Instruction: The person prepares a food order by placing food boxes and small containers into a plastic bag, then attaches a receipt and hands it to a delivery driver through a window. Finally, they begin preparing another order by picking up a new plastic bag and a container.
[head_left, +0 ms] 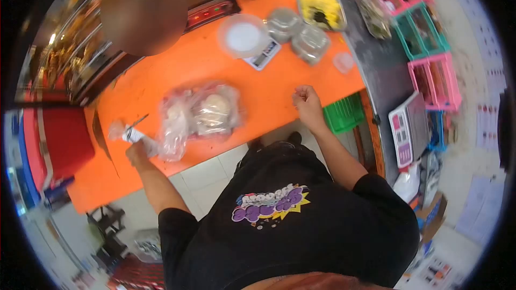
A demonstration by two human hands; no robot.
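Observation:
My left hand [137, 153] is closed at the front left edge of the orange table. It lies against a small clear plastic bag [148, 143] with a white label; its fingertips are blurred, and what they hold is hidden. To its right sits a bigger clear plastic bag [173, 138], with pale round dough-like pieces [214, 108] showing through. My right hand [308, 106] hovers over the table's front edge, fingers curled in and nothing visible in them. A dark, thin pointed item [141, 120] lies by the labelled bag.
Toward the back stand a small scale [263, 56] bearing a round plastic container [243, 36], lidded clear tubs [310, 44] and a metal tray [344, 17] of yellow food. A person is across the table beside a lit display case [207, 15]. Baskets [421, 35] and a larger scale [404, 129] line the right.

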